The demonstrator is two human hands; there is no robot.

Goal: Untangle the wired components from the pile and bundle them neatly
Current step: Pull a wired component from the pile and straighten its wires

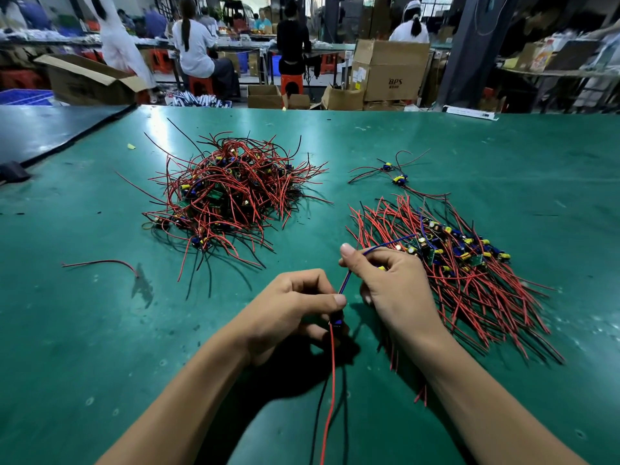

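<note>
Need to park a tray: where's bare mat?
Bare mat: left of the tangled pile, around the stray red wire; right of the sorted heap; a lane between them. Crowded where left hand and right hand hold a wired component.

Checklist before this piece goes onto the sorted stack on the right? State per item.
1. Left hand grips the component: ok.
2. Right hand pinches its blue wires: ok.
3. Red lead hangs clear of the tangled pile: ok.
4. Blue wires free of the aligned pile: cannot tell; one strand runs over its boards.
5. Strays gathered: not ok. Two loose components lie beyond the aligned pile, and a stray wire lies apart.
</note>
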